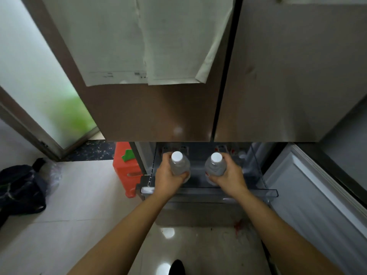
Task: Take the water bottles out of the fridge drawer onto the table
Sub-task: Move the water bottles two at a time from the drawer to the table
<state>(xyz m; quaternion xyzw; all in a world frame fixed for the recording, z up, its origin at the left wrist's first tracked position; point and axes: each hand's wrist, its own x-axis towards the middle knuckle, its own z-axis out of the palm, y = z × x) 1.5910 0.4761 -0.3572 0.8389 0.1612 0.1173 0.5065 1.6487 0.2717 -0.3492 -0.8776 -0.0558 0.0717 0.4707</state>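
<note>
two bare forearms reach forward over the pale tiled floor (89, 205) to the open drawer (208, 191) at the foot of the fridge (158, 112). the left hand (165, 178) is curled round the left bottle (179, 165), fingers wrapped about its lower body. the right hand (231, 178) grips the right bottle (215, 166) the same way. both bottles stand upright side by side with a gap between them, white caps up, behind the drawer's clear front rim. whether their bases rest on the drawer bottom cannot be told. further back in the drawer, right of the right hand, another white cap (241, 155) shows. a red box (124, 169) stands just left of the drawer, and a black bag (19, 187) lies well to the left. above, the fridge's brown doors are closed, with papers (139, 46) hanging on the left one.
</note>
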